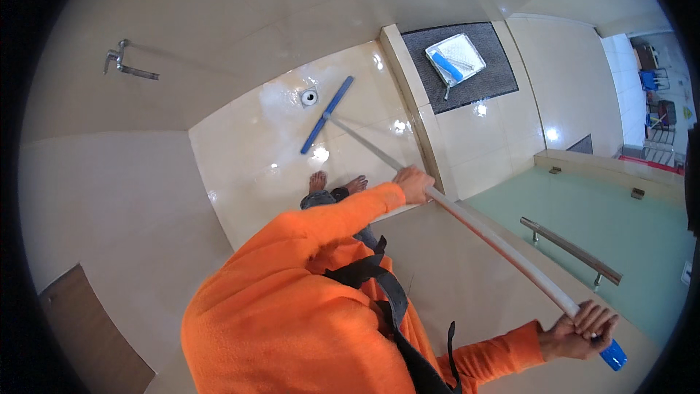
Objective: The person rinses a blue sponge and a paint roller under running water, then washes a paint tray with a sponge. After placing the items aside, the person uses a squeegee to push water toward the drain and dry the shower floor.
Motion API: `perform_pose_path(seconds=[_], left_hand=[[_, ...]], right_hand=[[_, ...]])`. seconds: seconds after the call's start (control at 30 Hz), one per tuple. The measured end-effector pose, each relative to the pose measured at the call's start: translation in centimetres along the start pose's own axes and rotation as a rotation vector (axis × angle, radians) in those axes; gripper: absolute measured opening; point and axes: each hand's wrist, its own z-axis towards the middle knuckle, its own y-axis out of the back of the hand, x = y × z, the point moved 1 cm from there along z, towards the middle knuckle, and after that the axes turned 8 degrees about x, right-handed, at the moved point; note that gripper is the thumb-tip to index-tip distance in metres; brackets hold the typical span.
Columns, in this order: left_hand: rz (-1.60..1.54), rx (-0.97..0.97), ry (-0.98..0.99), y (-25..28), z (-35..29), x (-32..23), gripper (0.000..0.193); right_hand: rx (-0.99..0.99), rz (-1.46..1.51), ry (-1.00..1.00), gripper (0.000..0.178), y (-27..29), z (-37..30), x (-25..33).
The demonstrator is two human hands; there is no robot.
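A floor squeegee with a long pale pole (503, 244) runs slantwise from the lower right up to the middle. My left hand (413, 184) is wrapped round the pole partway along. Near its blue-capped top end, my right hand (580, 332) grips it too. The squeegee's blue blade (326, 115) lies on the wet, shiny tiled floor (248, 124), just right of a round floor drain (309, 97). Bare feet (335, 184) stand on the tiles a little nearer than the blade.
A raised kerb (410, 87) borders the wet floor on the right. Past it, a dark mat (498, 80) bears a white tray (467, 51) with a blue-handled tool. A frosted glass door (510, 197) with a metal handle (571, 250) stands at right. A tap (120, 60) juts from the left wall.
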Motion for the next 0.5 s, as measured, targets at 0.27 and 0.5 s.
perform_pose_path(seconds=[0.27, 0.5], left_hand=[[-0.142, -0.373, 0.030, 3.8, -9.3, 2.6, 0.010], [-0.002, -0.661, 0.580, 5.2, -21.8, 18.4, 0.009]], right_hand=[[0.415, 0.330, -0.154, 0.017, -6.6, 6.4, -4.3], [0.468, 0.499, -0.506, 0.023, -23.8, -1.1, -21.7]])
